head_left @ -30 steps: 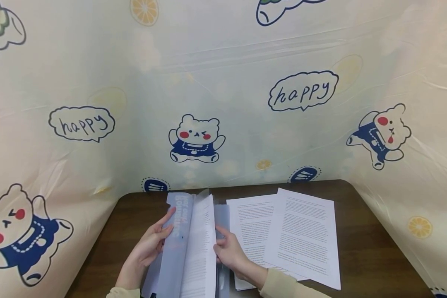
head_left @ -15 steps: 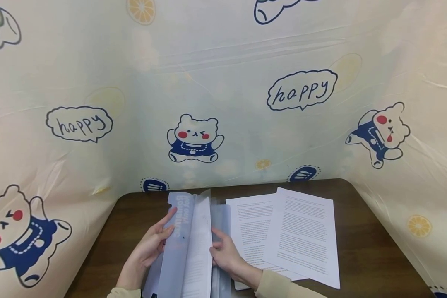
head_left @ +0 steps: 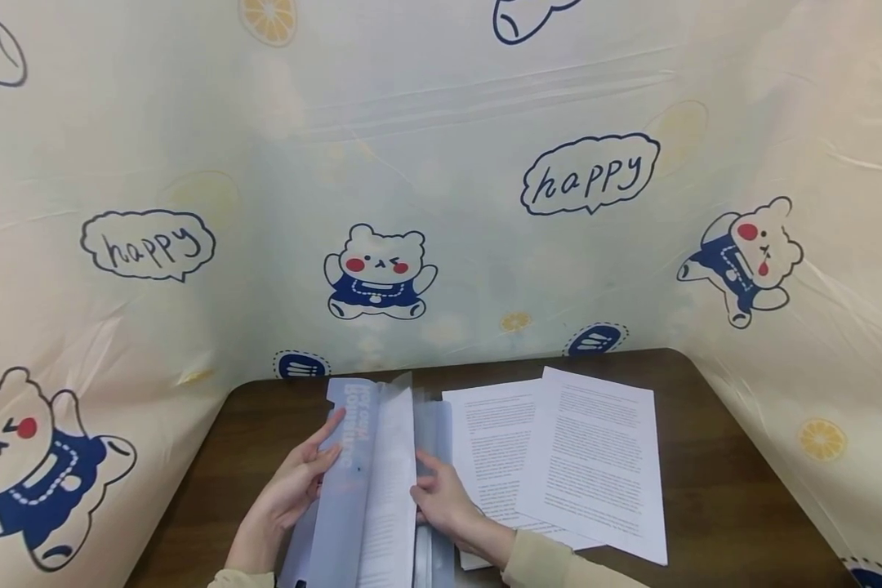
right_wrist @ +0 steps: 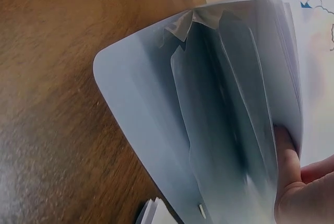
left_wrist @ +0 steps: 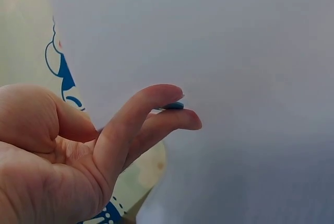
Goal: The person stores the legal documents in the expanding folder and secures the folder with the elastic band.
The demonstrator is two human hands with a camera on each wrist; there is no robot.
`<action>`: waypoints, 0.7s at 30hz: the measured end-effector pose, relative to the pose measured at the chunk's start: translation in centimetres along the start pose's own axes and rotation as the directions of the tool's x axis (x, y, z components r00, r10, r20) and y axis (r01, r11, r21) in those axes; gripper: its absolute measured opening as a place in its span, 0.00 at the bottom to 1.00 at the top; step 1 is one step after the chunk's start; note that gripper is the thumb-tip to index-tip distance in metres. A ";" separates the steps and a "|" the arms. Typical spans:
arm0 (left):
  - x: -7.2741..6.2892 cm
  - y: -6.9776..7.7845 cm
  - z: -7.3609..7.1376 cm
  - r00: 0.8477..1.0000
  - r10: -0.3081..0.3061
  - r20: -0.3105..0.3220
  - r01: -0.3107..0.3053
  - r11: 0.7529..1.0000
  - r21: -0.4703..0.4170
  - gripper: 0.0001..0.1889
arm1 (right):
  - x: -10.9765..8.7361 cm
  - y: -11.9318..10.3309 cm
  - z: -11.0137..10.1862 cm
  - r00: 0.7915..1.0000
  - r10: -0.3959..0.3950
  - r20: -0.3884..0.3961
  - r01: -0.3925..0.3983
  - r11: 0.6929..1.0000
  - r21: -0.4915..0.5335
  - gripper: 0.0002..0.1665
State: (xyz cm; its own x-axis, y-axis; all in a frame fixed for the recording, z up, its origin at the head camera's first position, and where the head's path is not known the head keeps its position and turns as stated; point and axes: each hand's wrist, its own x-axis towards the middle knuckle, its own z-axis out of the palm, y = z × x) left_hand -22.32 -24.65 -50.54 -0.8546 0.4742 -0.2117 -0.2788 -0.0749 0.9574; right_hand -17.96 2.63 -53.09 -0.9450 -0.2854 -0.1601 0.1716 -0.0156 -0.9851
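Blue folder [head_left: 353,482] is held open left of the centre of the table [head_left: 720,490], top toward the far edge. Left side is gripped by the left hand [head_left: 294,482]. Inner pages [head_left: 391,506] are pinched by the right hand [head_left: 447,500]. Overlapping printed sheets [head_left: 595,457] are laid toward the right edge.

Folder [head_left: 340,498] left of paper sheets [head_left: 595,457] on table [head_left: 728,498]
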 end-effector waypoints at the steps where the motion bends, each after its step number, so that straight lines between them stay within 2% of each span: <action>1: 0.0 0.0 -0.1 1.000 0.002 0.005 -0.002 1.000 -0.004 0.41 | 0.0 0.0 -0.1 1.000 -0.004 0.001 0.004 1.000 -0.009 0.44; 8: -0.1 -0.2 -0.3 0.999 0.017 0.035 -0.017 1.000 -0.015 0.41 | -0.3 0.0 -1.1 1.000 -0.025 0.012 0.025 1.000 0.015 0.44; 15: -0.1 -0.5 -0.6 0.999 0.025 0.045 -0.023 0.999 -0.030 0.41 | -0.6 -0.1 -2.7 0.996 -0.041 0.075 0.033 0.994 0.106 0.43; 21: 0.0 -0.5 -0.7 0.998 0.028 0.055 -0.027 0.999 -0.030 0.41 | -0.8 -0.4 -4.8 0.989 -0.070 0.129 0.053 0.990 0.129 0.39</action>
State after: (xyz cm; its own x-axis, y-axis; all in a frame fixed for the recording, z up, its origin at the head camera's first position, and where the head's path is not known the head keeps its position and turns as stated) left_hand -22.49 -25.26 -51.20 -0.8368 0.5192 -0.1735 -0.2687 -0.1134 0.9565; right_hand -18.63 7.45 -52.91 -0.9109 -0.4044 -0.0814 0.1554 -0.1538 -0.9758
